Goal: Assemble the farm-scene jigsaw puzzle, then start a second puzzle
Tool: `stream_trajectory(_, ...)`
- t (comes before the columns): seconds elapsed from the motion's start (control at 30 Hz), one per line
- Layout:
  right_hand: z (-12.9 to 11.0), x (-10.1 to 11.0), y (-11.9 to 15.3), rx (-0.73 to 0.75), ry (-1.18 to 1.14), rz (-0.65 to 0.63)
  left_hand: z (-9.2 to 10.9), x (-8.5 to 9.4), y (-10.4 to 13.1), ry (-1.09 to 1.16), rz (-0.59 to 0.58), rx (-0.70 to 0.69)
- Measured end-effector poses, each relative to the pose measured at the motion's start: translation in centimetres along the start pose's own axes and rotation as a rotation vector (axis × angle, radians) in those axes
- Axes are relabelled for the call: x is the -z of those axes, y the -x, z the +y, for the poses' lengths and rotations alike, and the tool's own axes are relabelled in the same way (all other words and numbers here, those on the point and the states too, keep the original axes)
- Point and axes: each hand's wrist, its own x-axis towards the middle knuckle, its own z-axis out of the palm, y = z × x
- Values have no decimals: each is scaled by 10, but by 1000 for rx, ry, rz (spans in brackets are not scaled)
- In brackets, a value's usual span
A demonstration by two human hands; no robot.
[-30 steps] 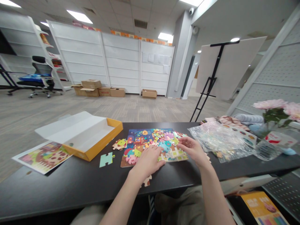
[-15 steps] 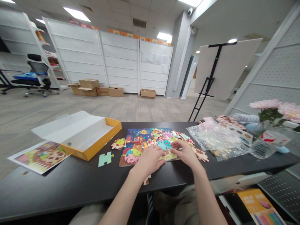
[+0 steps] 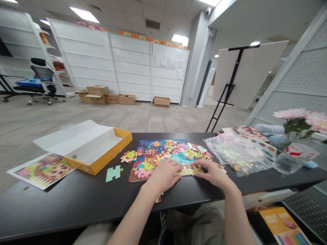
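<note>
Touching puzzle (image 3: pixel 146 153), left hand (image 3: pixel 165 173) palm-down, right hand (image 3: pixel 211 173) perhaps curled

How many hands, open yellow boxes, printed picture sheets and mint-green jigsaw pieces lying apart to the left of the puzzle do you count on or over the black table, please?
Hands: 2 (left hand, right hand)
Open yellow box: 1
Printed picture sheet: 1
Mint-green jigsaw piece, lying apart: 1
Total: 5

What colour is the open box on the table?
The open box is yellow-orange outside and white or pale grey inside, best seen in the current head view.
</note>
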Motion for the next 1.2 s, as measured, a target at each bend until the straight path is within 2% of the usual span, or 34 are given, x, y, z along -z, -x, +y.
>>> stream_trajectory(0.37,7,6,5,-45,12,3,4,0,-2,16,-25,2)
stream_trajectory(0.87,18,7,5,-30,78,35,6,-3,0,0,-18,-22)
stream_trajectory(1.2,11,9,5,42,88,5,14,0,1,-114,-35,-3)
